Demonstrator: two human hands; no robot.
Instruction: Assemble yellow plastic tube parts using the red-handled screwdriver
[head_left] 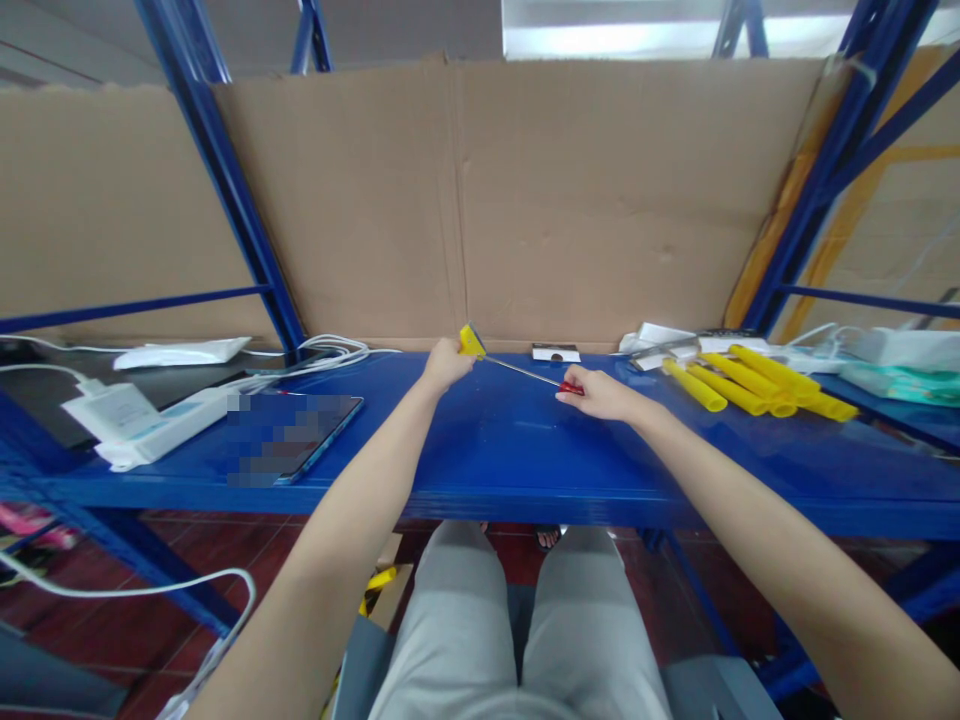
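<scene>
My left hand (448, 364) is closed around a small yellow plastic piece (472, 341) with a dark edge on its upper side. Its exact kind cannot be made out. A screwdriver (525, 373) with a long metal shaft and a red handle lies almost level across the gap between my hands. My right hand (598, 391) grips the red handle, and the shaft's tip meets the yellow piece. Both hands are above the blue shelf top (517, 450). Several yellow plastic tubes (750, 380) lie in a heap to the right of my right hand.
Behind my hands stands a cardboard panel (600, 200), with a small white box (556, 353) before it. At left are a phone (330, 435), a white power strip (176, 425) and coiled cables (334, 350). Blue posts (225, 190) flank the shelf. White packets (664, 338) lie behind the tubes.
</scene>
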